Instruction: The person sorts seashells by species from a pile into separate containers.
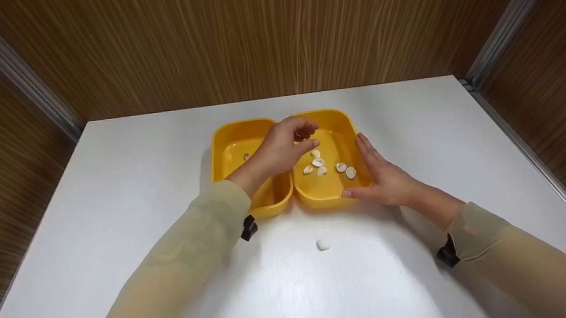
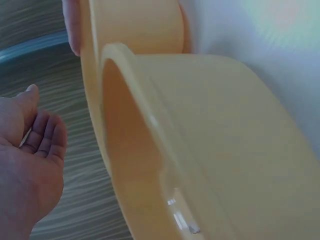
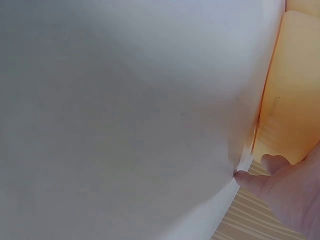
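My left hand (image 1: 282, 146) hovers over the inner edges of two yellow trays, its fingers loosely bent and thumb out; nothing shows in its grasp in the left wrist view. My right hand (image 1: 387, 179) rests against the near right corner of the right yellow tray (image 1: 332, 201), thumb at the front rim, straight fingers along the outer side wall. Several small white shells (image 1: 318, 162) lie inside that tray. The left yellow tray (image 1: 220, 138) stands beside it, with a brownish shell (image 1: 246, 157) partly hidden behind my left wrist.
One white shell (image 1: 322, 245) lies on the white table (image 1: 140, 153) in front of the trays. Wood-grain panels (image 1: 266, 42) enclose the table at the back and both sides. My left forearm crosses over the near part of the left tray.
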`<state>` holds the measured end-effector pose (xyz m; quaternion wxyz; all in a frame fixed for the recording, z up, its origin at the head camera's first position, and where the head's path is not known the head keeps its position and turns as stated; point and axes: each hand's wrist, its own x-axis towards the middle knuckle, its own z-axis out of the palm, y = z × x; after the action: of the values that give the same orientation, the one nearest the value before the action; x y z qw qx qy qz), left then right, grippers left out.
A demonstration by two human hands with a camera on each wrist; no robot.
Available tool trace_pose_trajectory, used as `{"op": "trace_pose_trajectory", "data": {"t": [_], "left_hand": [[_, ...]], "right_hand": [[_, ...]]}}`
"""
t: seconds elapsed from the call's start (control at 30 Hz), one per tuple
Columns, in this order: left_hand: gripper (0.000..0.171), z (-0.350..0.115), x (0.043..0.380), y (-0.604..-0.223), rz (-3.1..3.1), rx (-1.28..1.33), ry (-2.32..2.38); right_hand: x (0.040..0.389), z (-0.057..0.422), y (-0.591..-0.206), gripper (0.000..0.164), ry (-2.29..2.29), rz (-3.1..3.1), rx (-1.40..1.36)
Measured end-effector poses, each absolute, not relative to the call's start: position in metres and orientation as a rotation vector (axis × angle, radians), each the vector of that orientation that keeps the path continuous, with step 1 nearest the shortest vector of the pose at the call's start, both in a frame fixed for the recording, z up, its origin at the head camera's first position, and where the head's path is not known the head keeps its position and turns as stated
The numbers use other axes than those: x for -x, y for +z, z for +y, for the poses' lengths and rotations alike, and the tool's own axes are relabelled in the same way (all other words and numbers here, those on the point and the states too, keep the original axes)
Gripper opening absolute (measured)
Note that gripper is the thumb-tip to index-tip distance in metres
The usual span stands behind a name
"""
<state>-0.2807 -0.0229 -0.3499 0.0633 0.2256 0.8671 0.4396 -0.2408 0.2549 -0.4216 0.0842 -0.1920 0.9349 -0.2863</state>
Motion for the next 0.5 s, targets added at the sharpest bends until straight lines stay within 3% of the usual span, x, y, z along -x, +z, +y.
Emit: {"op": "trace_pose_trajectory", "data": {"t": [0.5], "left_hand": [[0.034,-0.028,0.235,-0.344,2.515,-0.932,1.364]], "right_hand": [[0.245,0.256,-0.424,0.13,-0.866,2.798,0.572]]}}
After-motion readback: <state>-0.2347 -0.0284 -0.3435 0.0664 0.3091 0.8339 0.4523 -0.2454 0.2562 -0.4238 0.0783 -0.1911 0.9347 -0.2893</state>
